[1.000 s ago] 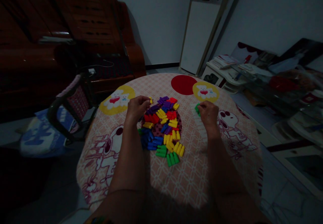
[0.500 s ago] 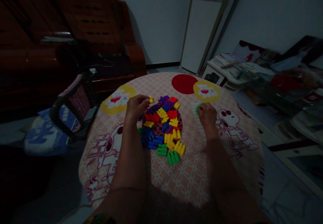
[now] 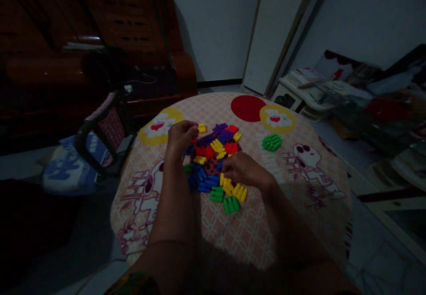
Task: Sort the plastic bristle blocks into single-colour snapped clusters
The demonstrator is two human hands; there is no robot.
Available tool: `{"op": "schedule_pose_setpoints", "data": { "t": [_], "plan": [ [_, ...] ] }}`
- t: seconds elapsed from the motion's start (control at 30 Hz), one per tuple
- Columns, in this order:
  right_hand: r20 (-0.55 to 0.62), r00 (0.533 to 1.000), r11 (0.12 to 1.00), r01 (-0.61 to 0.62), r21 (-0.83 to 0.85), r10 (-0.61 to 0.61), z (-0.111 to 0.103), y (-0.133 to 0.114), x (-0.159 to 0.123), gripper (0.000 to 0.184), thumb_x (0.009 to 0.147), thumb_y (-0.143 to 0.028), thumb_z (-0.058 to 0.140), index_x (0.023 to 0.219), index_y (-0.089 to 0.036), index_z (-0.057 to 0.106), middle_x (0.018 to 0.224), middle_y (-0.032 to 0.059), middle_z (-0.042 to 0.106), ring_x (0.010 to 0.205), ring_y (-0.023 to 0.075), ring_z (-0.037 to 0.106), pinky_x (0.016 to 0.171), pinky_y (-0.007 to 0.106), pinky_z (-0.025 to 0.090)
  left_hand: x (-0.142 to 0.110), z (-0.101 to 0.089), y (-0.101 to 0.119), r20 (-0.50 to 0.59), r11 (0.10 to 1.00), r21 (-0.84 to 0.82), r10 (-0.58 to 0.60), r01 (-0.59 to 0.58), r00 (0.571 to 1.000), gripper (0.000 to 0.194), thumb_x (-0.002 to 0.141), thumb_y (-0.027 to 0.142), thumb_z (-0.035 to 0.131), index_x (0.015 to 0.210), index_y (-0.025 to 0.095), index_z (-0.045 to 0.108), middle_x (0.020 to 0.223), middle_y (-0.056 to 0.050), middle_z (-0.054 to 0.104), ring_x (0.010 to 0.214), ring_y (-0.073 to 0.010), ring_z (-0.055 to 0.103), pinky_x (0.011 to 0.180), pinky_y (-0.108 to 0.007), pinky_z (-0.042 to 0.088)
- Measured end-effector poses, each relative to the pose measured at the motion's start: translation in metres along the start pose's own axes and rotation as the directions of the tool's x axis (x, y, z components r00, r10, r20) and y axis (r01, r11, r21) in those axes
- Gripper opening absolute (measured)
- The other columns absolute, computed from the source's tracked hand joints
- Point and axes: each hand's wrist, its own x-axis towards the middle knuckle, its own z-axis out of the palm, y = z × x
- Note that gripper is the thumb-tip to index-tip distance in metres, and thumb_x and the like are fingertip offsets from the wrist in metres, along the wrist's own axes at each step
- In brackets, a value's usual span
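Note:
My left hand [image 3: 181, 139] is at the far left of a pile of plastic building blocks, fingers curled together. A yellow block [image 3: 202, 128] shows right at its fingertips; whether they grip it I cannot tell. My right hand [image 3: 242, 169] reaches over the pile's right side, fingers closed and pointing down among the blocks; what they pinch is hidden. Around it lie yellow blocks [image 3: 240, 192], blue blocks [image 3: 208, 182], red blocks [image 3: 204, 152] and purple blocks [image 3: 226, 134]. Two green blocks [image 3: 231, 205] lie nearest me. Apart on the right sits a studded green cluster [image 3: 272, 142].
A patterned cloth covers the round table [image 3: 246, 228]. A chair [image 3: 106, 131] stands at its left, with a wooden sofa [image 3: 133, 29] behind. To the right, a low cabinet [image 3: 299, 92] carries papers and clutter. A tall white unit [image 3: 269, 37] stands by the wall.
My right hand has left the green cluster, now in full view, and moved left onto the pile. My left hand has barely moved. The whole view has shifted slightly.

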Motion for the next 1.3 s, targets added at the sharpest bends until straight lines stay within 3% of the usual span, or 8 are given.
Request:
{"op": "schedule_pose_setpoints", "data": {
  "t": [0.17,0.43,0.6,0.93,1.07,1.17,1.23,1.3],
  "plan": [
    [0.191,0.969,0.971,0.185,-0.152,-0.155,0.022,-0.036,0.001,0.011,0.085,-0.012,0.063,0.088,-0.016,0.072,0.089,0.0064,0.072,0.087,0.0192,0.062,0.074,0.028,0.039,0.0,0.0,0.0,-0.005,1.0,0.001,0.009,-0.009,1.0,0.026,0.071,0.03,0.065,0.089,0.013,0.074,0.071,-0.005,0.072,0.064,-0.0163,0.067,0.059,-0.024,0.054],
    [0.12,0.986,0.944,0.146,-0.295,-0.115,0.052,-0.068,-0.007,0.025,0.096,-0.008,0.048,0.104,-0.016,0.07,0.103,0.0123,0.073,0.099,0.0232,0.066,0.077,0.034,0.049,-0.001,0.002,0.0,0.016,0.998,-0.054,-0.022,0.022,1.0,0.025,0.069,0.03,0.067,0.087,0.014,0.073,0.07,-0.004,0.071,0.064,-0.016,0.068,0.061,-0.025,0.055],
    [0.164,0.986,0.933,0.083,-0.35,-0.026,0.055,-0.074,0.003,0.022,0.093,-0.007,0.051,0.096,-0.014,0.072,0.095,0.0139,0.075,0.091,0.0232,0.07,0.065,0.031,0.049,-0.001,0.001,-0.001,0.021,0.999,-0.04,-0.009,0.01,1.0,0.028,0.07,0.032,0.067,0.089,0.014,0.073,0.072,-0.004,0.072,0.066,-0.0165,0.069,0.062,-0.025,0.055],
    [0.2,0.97,0.946,0.188,-0.264,-0.138,0.047,-0.062,0.001,0.024,0.089,-0.007,0.052,0.098,-0.017,0.071,0.1,0.0102,0.075,0.091,0.0217,0.067,0.067,0.03,0.046,0.0,0.001,0.0,0.032,0.999,-0.025,-0.045,0.045,0.999,0.028,0.068,0.032,0.069,0.09,0.014,0.072,0.07,-0.003,0.071,0.064,-0.0163,0.069,0.062,-0.025,0.057],
    [0.224,0.964,0.964,0.186,-0.191,-0.142,0.031,-0.052,0.001,0.017,0.084,-0.009,0.059,0.094,-0.017,0.071,0.098,0.0081,0.074,0.09,0.0197,0.065,0.07,0.028,0.044,-0.001,0.0,0.001,0.031,0.999,-0.016,-0.037,0.037,0.999,0.027,0.069,0.032,0.069,0.089,0.014,0.073,0.071,-0.004,0.072,0.066,-0.0167,0.069,0.063,-0.026,0.057],
    [0.048,0.991,0.99,0.128,-0.06,-0.126,0.0,-0.024,-0.007,0.015,0.081,-0.012,0.066,0.095,-0.018,0.071,0.096,0.004,0.074,0.09,0.0169,0.064,0.076,0.026,0.043,-0.002,0.0,0.002,0.027,0.999,-0.015,-0.04,0.041,0.999,0.026,0.068,0.031,0.069,0.089,0.014,0.073,0.072,-0.004,0.072,0.066,-0.0168,0.069,0.062,-0.025,0.056],
    [-0.074,0.997,0.999,0.026,0.034,-0.023,-0.024,0.003,-0.02,0.015,0.079,-0.013,0.066,0.091,-0.018,0.072,0.088,0.001,0.073,0.081,0.0146,0.063,0.072,0.024,0.041,-0.002,0.001,0.002,0.026,0.999,-0.023,-0.042,0.042,0.999,0.027,0.068,0.031,0.068,0.089,0.014,0.073,0.072,-0.004,0.073,0.066,-0.0164,0.068,0.061,-0.025,0.056],
    [-0.225,0.969,0.991,-0.081,0.107,0.104,-0.046,0.034,-0.039,0.015,0.077,-0.013,0.063,0.087,-0.017,0.073,0.081,0.0001,0.072,0.074,0.0132,0.062,0.069,0.024,0.041,-0.002,0.002,0.003,0.025,0.998,-0.034,-0.045,0.045,0.999,0.026,0.068,0.031,0.068,0.088,0.014,0.073,0.071,-0.004,0.072,0.064,-0.0159,0.068,0.061,-0.025,0.055]
  ]
}}
